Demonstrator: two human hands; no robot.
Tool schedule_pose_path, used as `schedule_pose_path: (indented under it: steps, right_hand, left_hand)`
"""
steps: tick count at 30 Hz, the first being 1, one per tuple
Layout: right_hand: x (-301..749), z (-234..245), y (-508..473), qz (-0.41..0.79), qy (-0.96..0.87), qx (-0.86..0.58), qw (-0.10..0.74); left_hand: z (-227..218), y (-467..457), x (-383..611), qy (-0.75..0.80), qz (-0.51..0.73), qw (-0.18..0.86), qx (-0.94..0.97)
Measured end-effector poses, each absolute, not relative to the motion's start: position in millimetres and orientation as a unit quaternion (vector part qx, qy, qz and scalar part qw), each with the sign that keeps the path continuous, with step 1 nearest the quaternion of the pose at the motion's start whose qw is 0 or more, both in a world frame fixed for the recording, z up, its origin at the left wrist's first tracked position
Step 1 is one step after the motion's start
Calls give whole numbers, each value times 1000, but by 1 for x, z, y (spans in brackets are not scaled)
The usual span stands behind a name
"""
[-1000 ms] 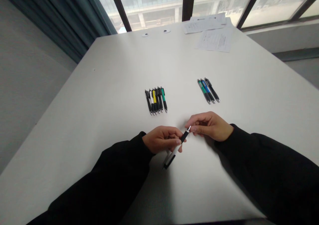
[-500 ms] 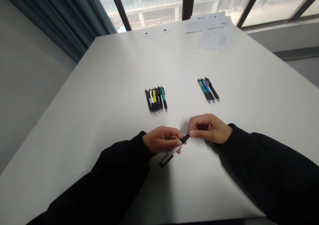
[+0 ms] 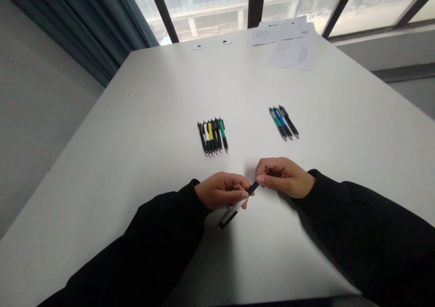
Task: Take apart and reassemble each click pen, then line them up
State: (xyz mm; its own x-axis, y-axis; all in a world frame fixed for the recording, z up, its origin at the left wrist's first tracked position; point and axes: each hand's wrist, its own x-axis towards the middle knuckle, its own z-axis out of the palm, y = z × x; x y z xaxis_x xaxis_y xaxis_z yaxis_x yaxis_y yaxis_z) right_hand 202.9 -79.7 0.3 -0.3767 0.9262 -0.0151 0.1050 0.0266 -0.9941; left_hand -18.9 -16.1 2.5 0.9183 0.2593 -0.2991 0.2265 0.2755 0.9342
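A white pen [image 3: 234, 210] with a black grip is held slantwise above the near part of the table. My left hand [image 3: 222, 190] is closed around its middle, thumb on top, and the clip end points down toward me. My right hand [image 3: 283, 176] pinches the pen's tip end between thumb and fingers, which hide the tip. Beyond my left hand lies a row of several pens [image 3: 213, 137], black, white, yellow and green. Farther right, past my right hand, three pens [image 3: 284, 123] in green, blue and black lie side by side.
The white table [image 3: 163, 98] reaches to the windows. Printed papers [image 3: 292, 53] lie at its far right, and two small white oval pieces [image 3: 227, 41] near the far edge. A blue-grey curtain [image 3: 112, 21] hangs at the left.
My right thumb and fingers have shifted slightly on the pen and now cover its metal tip, which showed before. My left hand keeps its hold almost unmoved.
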Motion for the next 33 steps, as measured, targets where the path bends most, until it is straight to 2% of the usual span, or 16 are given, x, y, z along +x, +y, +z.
schedule_pose_path:
  steps: [4,8,13,18,23,27,33]
  right_hand:
    - [201,3,-80,501,-661,-449,332]
    - [200,2,-81,518,-647,-424,364]
    - [200,2,-80,488,-680,-443,322]
    - [202,3,-80,494,-669,-433,348]
    - [202,-1,-79,483,-685,-445,316]
    - [201,2,-79,485,-683,-438,327]
    - [200,6,-77,456,-723,-442,272]
  left_hand:
    - [2,-16,-20,194,15,772,604]
    - [1,-16,-20,201,15,770,605]
    - [2,-17,-19,193,12,763,617]
    - [4,-16,-19,201,17,760,618]
    - [3,-16,-19,200,11,761,616]
    - [2,-16,-19,204,17,759,619]
    - [5,-15,-18,188,1,725,662]
